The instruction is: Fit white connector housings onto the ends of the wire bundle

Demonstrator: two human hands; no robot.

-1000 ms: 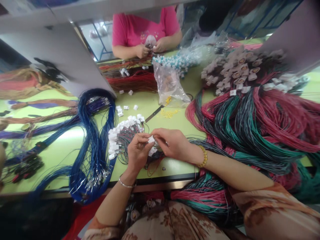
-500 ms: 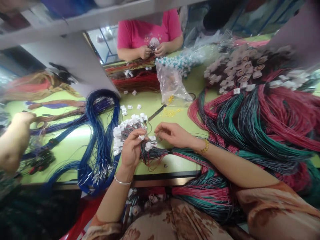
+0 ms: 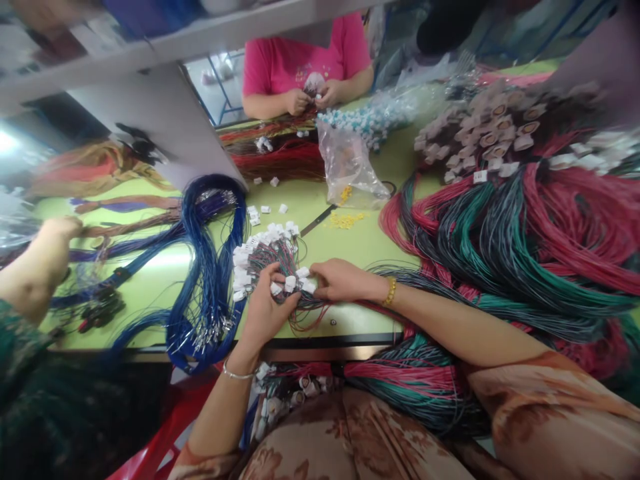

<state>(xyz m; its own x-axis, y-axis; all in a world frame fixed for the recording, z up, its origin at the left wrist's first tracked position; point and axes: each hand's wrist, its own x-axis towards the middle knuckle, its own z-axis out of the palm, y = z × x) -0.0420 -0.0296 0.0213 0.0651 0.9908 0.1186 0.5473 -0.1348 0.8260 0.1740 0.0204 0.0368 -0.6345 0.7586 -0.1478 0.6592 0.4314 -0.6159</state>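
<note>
My left hand (image 3: 266,310) reaches into a bundle of wires tipped with white plastic connectors (image 3: 245,260). Its thumb and fingers are apart, curved around some connectors, and I see no firm pinch. From the other side comes my right hand (image 3: 343,280), fingers closed at a white connector (image 3: 307,285) on the near end of the bundle. Its fingertips are partly hidden. Another white connector (image 3: 291,284) lies between the two hands. Thin dark and red wires trail below them over the green tabletop (image 3: 360,323).
Blue wires (image 3: 200,267) lie left; large red, green and black wire bundles (image 3: 480,220) lie right. Beyond my hands are a dark blade (image 3: 318,220), yellow bits (image 3: 347,220) and a clear bag (image 3: 347,160). A co-worker in pink (image 3: 307,67) sits opposite; another person's arm (image 3: 40,260) is left.
My left hand has opened from its pinch on a white connector and lowered to the bundle. My right hand has moved slightly down and closed at a connector. The view has shifted a little.
</note>
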